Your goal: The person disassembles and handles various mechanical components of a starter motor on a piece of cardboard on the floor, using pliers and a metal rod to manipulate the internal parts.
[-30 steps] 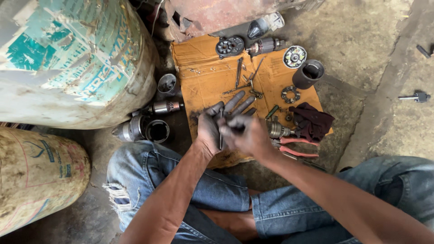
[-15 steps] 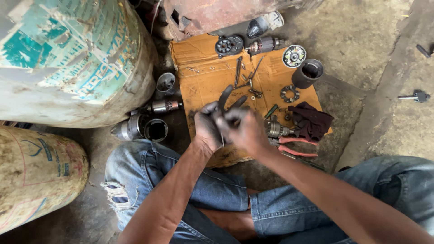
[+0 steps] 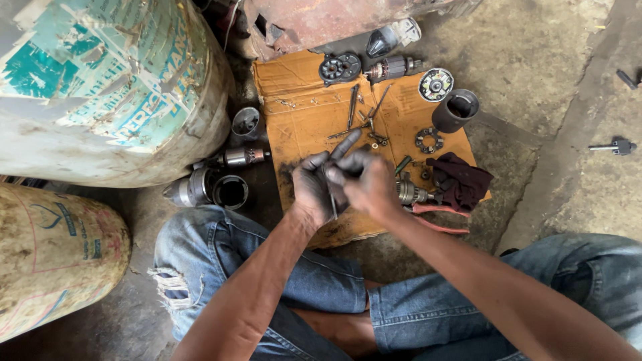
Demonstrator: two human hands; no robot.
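Here, over an orange cardboard sheet [image 3: 301, 120] spread on the floor, the greasy left hand [image 3: 314, 187] and right hand [image 3: 368, 184] meet, fingers of both closed around a slim dark metal part [image 3: 344, 146] whose rounded end juts up between them. It looks stiff, fairly light and slick with oil, best pinched along its shank. Beyond the hands on the cardboard lie screws [image 3: 371, 134] and a motor armature [image 3: 391, 67]; at its right edge, a dark rag [image 3: 458, 180] and red-handled pliers [image 3: 438, 214].
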